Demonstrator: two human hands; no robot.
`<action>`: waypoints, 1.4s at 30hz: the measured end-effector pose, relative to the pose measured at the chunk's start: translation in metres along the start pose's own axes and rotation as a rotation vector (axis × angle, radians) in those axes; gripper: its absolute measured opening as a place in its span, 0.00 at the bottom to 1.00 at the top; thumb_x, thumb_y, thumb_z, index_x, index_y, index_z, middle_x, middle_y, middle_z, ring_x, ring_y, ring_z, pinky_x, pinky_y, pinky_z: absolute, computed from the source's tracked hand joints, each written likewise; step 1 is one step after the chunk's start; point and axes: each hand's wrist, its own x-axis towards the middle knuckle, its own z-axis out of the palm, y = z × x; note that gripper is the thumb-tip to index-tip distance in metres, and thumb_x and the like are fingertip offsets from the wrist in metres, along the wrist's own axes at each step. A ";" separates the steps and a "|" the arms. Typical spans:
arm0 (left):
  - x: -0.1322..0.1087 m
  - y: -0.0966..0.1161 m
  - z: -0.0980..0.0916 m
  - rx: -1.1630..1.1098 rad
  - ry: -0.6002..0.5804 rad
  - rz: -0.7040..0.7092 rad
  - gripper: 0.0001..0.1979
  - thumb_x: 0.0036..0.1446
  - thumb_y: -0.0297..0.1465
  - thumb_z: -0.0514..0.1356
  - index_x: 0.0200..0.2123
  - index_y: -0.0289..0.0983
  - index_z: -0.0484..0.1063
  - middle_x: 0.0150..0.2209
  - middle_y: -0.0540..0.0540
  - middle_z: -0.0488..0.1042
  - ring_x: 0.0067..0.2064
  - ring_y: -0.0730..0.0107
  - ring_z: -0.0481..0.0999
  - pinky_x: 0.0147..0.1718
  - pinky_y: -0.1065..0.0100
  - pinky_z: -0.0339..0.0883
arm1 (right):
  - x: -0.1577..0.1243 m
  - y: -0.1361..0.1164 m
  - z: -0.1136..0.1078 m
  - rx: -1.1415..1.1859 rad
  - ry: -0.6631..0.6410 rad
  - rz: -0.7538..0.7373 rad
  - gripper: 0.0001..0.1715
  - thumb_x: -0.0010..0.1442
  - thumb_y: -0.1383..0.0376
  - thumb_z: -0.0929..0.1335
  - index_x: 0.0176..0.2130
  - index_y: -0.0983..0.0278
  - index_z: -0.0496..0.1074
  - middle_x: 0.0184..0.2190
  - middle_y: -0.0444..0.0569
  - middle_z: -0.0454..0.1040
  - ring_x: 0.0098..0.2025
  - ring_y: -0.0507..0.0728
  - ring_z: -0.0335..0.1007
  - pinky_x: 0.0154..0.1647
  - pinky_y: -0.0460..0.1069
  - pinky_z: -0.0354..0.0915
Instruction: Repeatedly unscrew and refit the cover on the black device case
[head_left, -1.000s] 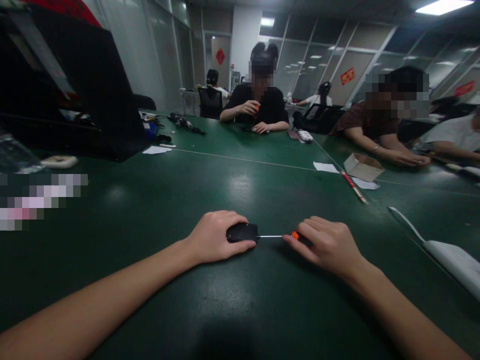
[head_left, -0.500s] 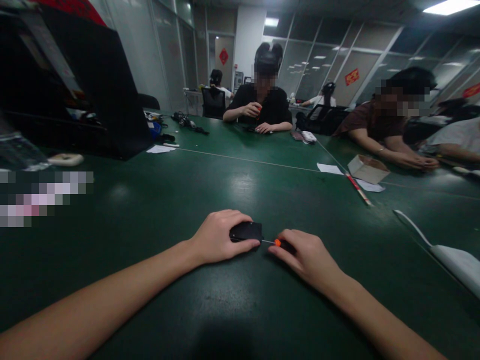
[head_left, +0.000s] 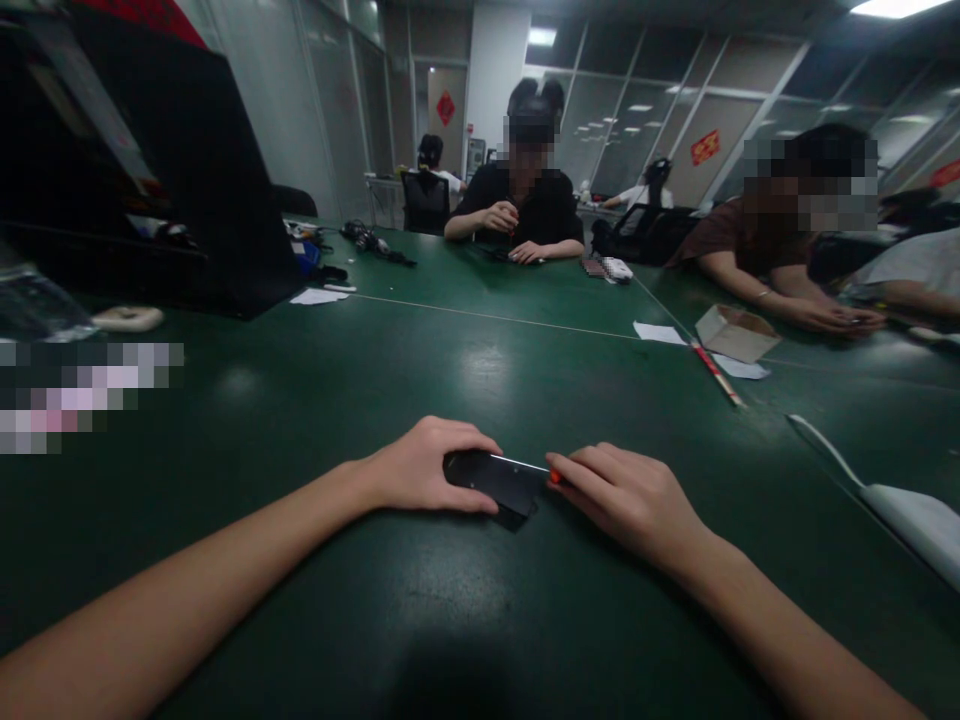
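A small black box lies tilted on the green table, with my left hand wrapped round its left end, thumb on the near side and fingers on the far side. My right hand grips a screwdriver by its handle, of which an orange part shows at the fingertips. The thin metal shaft points left and lies over the far edge of the box, its tip close to my left fingers. Whether the tip touches the box cannot be made out.
An open cardboard box, white papers and a red-and-white stick lie to the right. A white power strip is nearer. A large black panel stands left. People sit across the table; one person's hand holds a tool.
The black box has turned, its right end swinging nearer to me. The screwdriver shaft, before at the box's right end, now lies along its far edge. My right hand has risen slightly.
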 end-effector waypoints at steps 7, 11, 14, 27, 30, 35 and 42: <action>-0.001 -0.007 -0.001 0.001 0.036 -0.072 0.27 0.45 0.46 0.70 0.45 0.37 0.77 0.41 0.43 0.80 0.41 0.62 0.79 0.41 0.65 0.69 | -0.001 0.007 -0.004 0.029 0.013 -0.023 0.13 0.68 0.64 0.64 0.47 0.63 0.75 0.32 0.50 0.78 0.30 0.53 0.71 0.29 0.46 0.65; 0.000 -0.005 0.001 -0.006 0.043 -0.072 0.26 0.45 0.46 0.70 0.45 0.36 0.77 0.41 0.43 0.80 0.41 0.63 0.79 0.41 0.65 0.69 | -0.001 0.009 -0.004 -0.011 0.014 -0.064 0.13 0.67 0.64 0.64 0.46 0.65 0.75 0.32 0.50 0.77 0.29 0.53 0.71 0.28 0.46 0.64; 0.000 -0.004 0.004 -0.016 0.050 -0.069 0.26 0.45 0.45 0.70 0.45 0.36 0.77 0.42 0.43 0.80 0.42 0.63 0.79 0.42 0.65 0.69 | 0.000 0.002 -0.003 -0.050 0.024 -0.069 0.14 0.68 0.67 0.63 0.48 0.66 0.74 0.34 0.52 0.77 0.30 0.53 0.72 0.28 0.46 0.65; 0.003 0.001 0.012 -0.078 0.051 -0.035 0.28 0.45 0.45 0.71 0.47 0.37 0.76 0.42 0.43 0.79 0.42 0.62 0.78 0.43 0.65 0.68 | 0.005 -0.012 0.013 0.310 -0.139 0.114 0.17 0.69 0.65 0.59 0.53 0.67 0.67 0.37 0.52 0.75 0.35 0.55 0.72 0.34 0.48 0.68; 0.003 0.000 0.011 -0.107 0.052 -0.012 0.27 0.46 0.44 0.70 0.47 0.36 0.75 0.43 0.42 0.79 0.44 0.61 0.77 0.45 0.64 0.68 | 0.001 -0.003 0.009 0.271 -0.189 0.129 0.16 0.68 0.63 0.60 0.52 0.66 0.69 0.37 0.52 0.75 0.35 0.56 0.73 0.34 0.49 0.68; 0.003 -0.001 0.011 -0.124 0.077 0.014 0.27 0.45 0.43 0.71 0.47 0.39 0.75 0.51 0.40 0.74 0.52 0.57 0.74 0.53 0.58 0.65 | -0.003 0.013 0.003 0.157 -0.234 0.243 0.15 0.66 0.63 0.62 0.48 0.66 0.71 0.38 0.54 0.74 0.35 0.58 0.73 0.33 0.51 0.68; 0.005 0.002 0.009 -0.162 0.056 0.020 0.25 0.47 0.41 0.70 0.48 0.38 0.75 0.48 0.39 0.75 0.50 0.58 0.74 0.52 0.60 0.65 | -0.001 0.015 0.009 0.149 -0.240 0.393 0.14 0.67 0.62 0.62 0.48 0.64 0.72 0.41 0.54 0.73 0.40 0.60 0.73 0.39 0.53 0.71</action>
